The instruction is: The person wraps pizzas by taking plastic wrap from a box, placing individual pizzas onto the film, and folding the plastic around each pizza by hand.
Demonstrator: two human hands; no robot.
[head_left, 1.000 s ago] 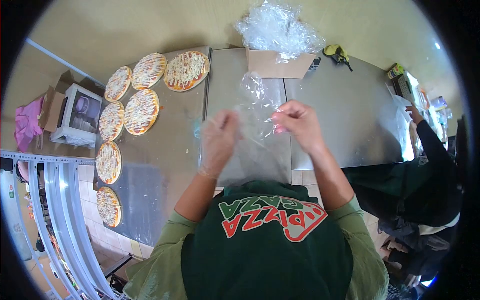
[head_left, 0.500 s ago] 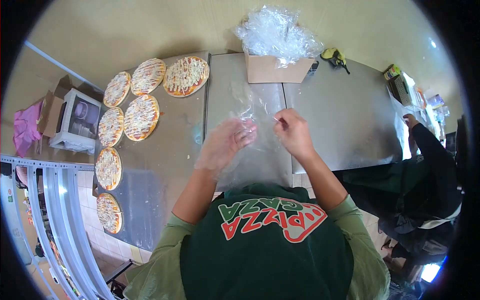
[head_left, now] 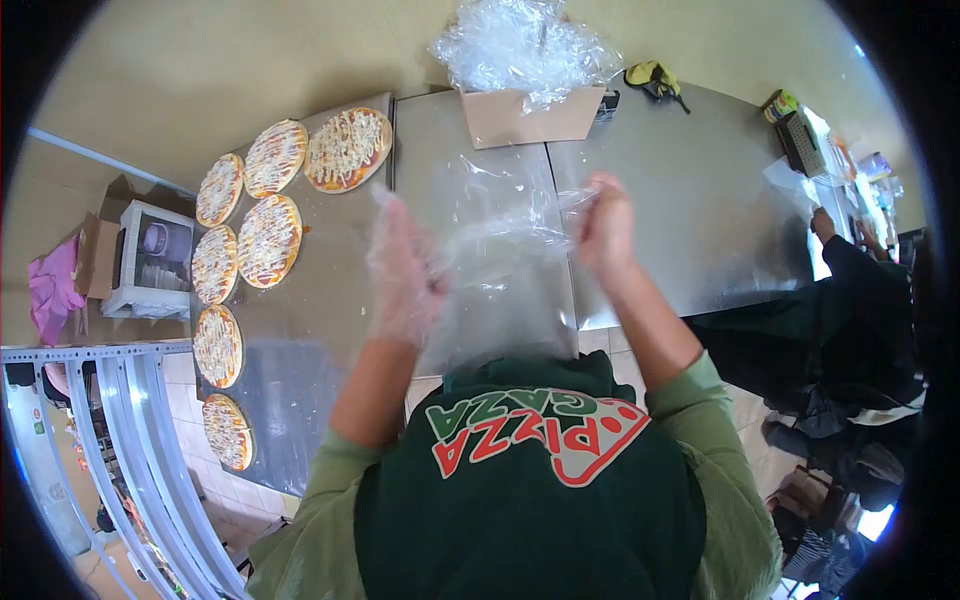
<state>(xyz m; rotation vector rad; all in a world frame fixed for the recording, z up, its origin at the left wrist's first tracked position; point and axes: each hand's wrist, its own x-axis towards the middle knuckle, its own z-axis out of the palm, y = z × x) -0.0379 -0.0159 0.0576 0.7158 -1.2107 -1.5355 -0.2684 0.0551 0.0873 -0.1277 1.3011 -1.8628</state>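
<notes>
A sheet or bag of clear plastic (head_left: 510,225) is stretched between my hands over the steel table. My right hand (head_left: 606,228) is closed, pinching the plastic's right edge at the fingertips. My left hand (head_left: 405,270) is at the plastic's other side, fingers closed on it and somewhat blurred. A clear film covers that hand; whether it is a glove or part of the plastic I cannot tell. Beyond the hands stands a cardboard box (head_left: 530,120) heaped with crumpled clear plastic bags (head_left: 525,50).
Several topped pizzas (head_left: 268,240) lie along the table's left side. A yellow and black item (head_left: 655,80) is at the back. On the right, a co-worker's arm (head_left: 850,250) reaches to a counter with a grater (head_left: 800,150). Metal shelving (head_left: 140,450) stands at lower left.
My hands have moved apart, the left one leftward and the right one slightly right and up. The clear plastic is now spread wide between them. The view has shifted a little.
</notes>
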